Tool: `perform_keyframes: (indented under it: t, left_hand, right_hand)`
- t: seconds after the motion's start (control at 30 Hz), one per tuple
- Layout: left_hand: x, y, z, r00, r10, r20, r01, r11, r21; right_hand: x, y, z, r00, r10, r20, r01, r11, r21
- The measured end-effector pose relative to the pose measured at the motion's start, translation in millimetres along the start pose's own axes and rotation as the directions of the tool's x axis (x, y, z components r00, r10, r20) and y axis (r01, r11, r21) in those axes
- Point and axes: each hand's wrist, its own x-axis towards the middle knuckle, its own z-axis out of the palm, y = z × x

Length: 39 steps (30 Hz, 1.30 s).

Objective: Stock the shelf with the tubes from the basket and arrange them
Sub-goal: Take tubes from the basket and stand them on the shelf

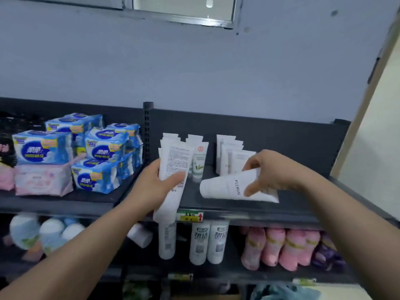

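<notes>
**Both hands on tubes at the top shelf**

Left hand (160,182): grip closed round a white printed tube (175,163), thumb across its front and fingers behind. The tube is tilted. Its flat crimped end is up against the left row of tubes (170,138) and its cap end hangs down past the front edge of the shelf (303,205), covering part of the price tag (190,216).

Right hand (272,169): grip closed on the FLORAL tube (225,187), fingers curled over the top and thumb pressed on the front. This tube lies on its side at the front of the shelf with its cap end pointing left. Cannot tell whether it rests fully on the board. A second white edge shows under the hand; unclear if it is another tube.

Standing on the shelf behind the hands:
- the left row, white, partly hidden by the held tube
- a middle row fronted by a green-leaf tube (199,162)
- a right row of white tubes (229,154), just behind the right hand

In the shelf bay to the left are blue packs (101,150) stacked over pink packs (43,180). The shelf below holds white bottles (208,243) and pink bags (281,247).
</notes>
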Motion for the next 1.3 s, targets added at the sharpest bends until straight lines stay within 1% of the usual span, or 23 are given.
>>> perform_keyframes:
  t: [0.13,0.3,0.37,0.43,0.53,0.63,0.8,0.93,1.13,1.23,1.3]
  left_hand:
    - [20.2,24.5,44.5,0.999,0.029,0.045,-0.028,0.999,-0.038]
    - [51.8,59.5,80.0,0.993,0.029,0.113,-0.008,0.983,-0.182]
    - [68.9,73.0,89.9,0.991,0.054,0.121,-0.025,0.972,-0.233]
    - [86.9,86.6,99.4,0.99,0.077,0.122,-0.038,0.953,-0.3]
    - [114.7,106.8,116.0,0.984,0.108,0.144,-0.048,0.93,-0.364]
    - [145.1,118.4,134.0,0.977,0.162,0.138,-0.107,0.934,-0.34]
    - [191.2,122.7,160.4,0.964,0.219,0.153,-0.157,0.927,-0.34]
    - [222.8,119.0,178.5,0.958,0.225,0.177,-0.172,0.946,-0.274]
    - [259.3,101.5,202.8,0.934,0.223,0.278,-0.215,0.975,-0.061]
    - [270.9,89.4,214.4,0.92,0.218,0.327,-0.267,0.957,0.114]
    - [277.4,81.8,220.9,0.908,0.219,0.357,-0.324,0.907,0.268]
  right_hand:
    - [-3.3,45.1,-20.6,0.992,0.036,-0.122,-0.028,0.998,0.064]
    - [-4.4,83.7,-45.2,0.969,0.089,-0.231,-0.056,0.988,0.144]
    - [-2.2,92.9,-55.8,0.961,0.097,-0.259,-0.04,0.976,0.216]
    - [3.9,100.2,-64.6,0.957,0.105,-0.27,-0.038,0.97,0.242]
    - [19.6,110.4,-71.1,0.951,0.138,-0.278,-0.075,0.972,0.224]
    - [37.4,121.0,-72.9,0.949,0.164,-0.271,-0.101,0.968,0.231]
    - [73.1,128.6,-76.6,0.952,0.17,-0.253,-0.123,0.974,0.193]
    - [96.9,138.9,-83.1,0.952,0.2,-0.231,-0.166,0.973,0.158]
    - [118.1,157.3,-80.2,0.947,0.238,-0.217,-0.215,0.968,0.127]
    - [128.3,166.8,-72.1,0.949,0.25,-0.191,-0.234,0.967,0.103]
    - [134.8,173.6,-67.3,0.952,0.252,-0.173,-0.237,0.966,0.104]
